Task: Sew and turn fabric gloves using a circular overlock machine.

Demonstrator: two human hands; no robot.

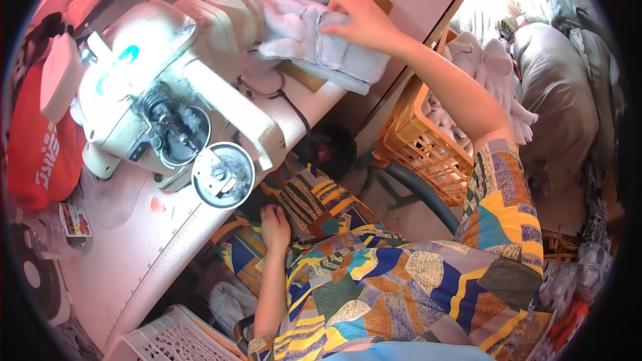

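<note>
At the far end of the sewing table, my right hand [366,25] reaches onto a pile of pale fleece gloves [287,17]. Its fingers are bent over a pale fleece glove [338,53] with a stitched seam, gripping its upper edge. Low by the table's front edge, my left hand [275,228] rests against my patterned clothing over my lap. Its fingers are bent and partly hidden, so their grip cannot be made out. Between the two hands stands a white industrial sewing machine [150,43], with a round metal disc [223,175] at its front and lint about its opened mechanism.
An orange plastic basket [428,154] on my right holds more pale gloves [491,70]. Large grey bundles [558,87] lie beyond it. A white crate [177,337] sits below the table [110,281]. Something red [47,140] hangs left of the machine.
</note>
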